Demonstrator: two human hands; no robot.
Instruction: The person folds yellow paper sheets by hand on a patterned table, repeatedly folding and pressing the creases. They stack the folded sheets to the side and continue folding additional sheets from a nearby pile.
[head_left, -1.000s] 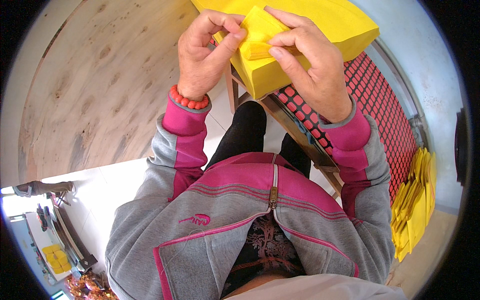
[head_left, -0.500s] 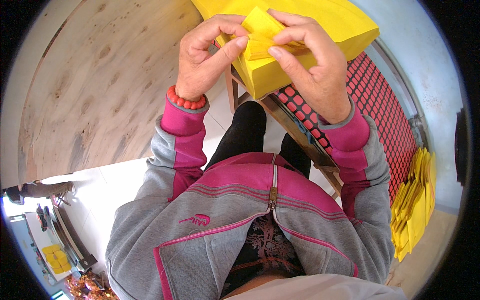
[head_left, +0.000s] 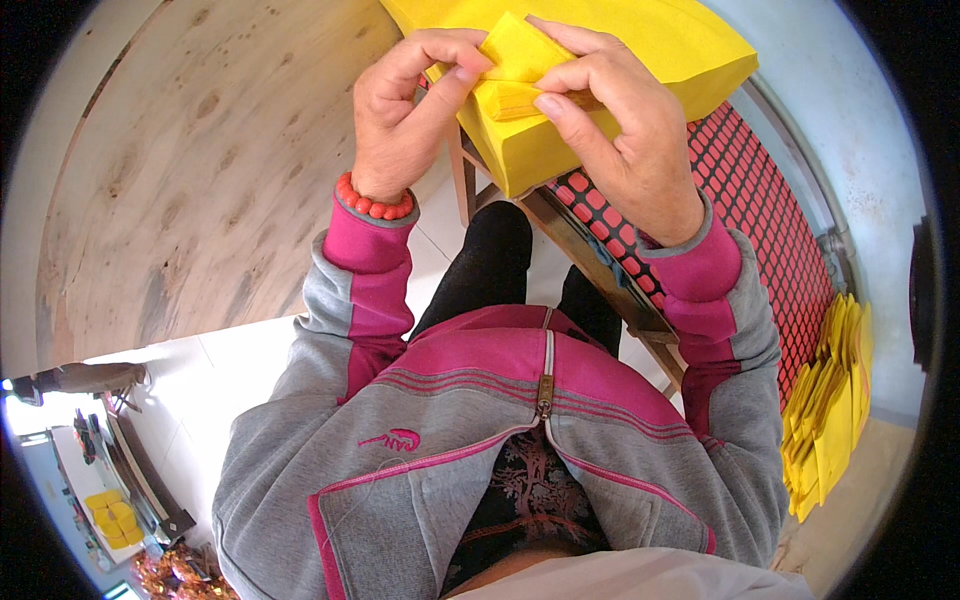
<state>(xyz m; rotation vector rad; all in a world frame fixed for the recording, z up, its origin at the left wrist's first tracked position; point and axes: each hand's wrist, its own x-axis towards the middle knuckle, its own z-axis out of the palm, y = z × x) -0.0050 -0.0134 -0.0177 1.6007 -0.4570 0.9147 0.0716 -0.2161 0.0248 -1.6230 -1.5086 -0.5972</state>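
Observation:
A small folded piece of yellow cloth-like material (head_left: 518, 55) is held up between my hands at the top of the view. My left hand (head_left: 400, 110), with a red bead bracelet at its wrist, pinches the piece's left edge with thumb and fingertips. My right hand (head_left: 640, 135) grips its right side, thumb against the curled forefinger. Several thin layers show along its lower fold. Just below and behind lies a large, block-shaped yellow bundle (head_left: 530, 160) of similar material. What lies under my right fingers is hidden.
The bundle rests on a wooden-framed bench with a red-and-black patterned top (head_left: 735, 180), over my knees' far side. A wooden board (head_left: 200, 180) stands at the left. Folded yellow pieces (head_left: 828, 400) are stacked at the right, by the pale blue wall (head_left: 850, 110).
The upper flap of the yellow piece lies flatter and wider, its fold line lower. My left fingertips have shifted slightly left and up; my right hand has moved slightly left.

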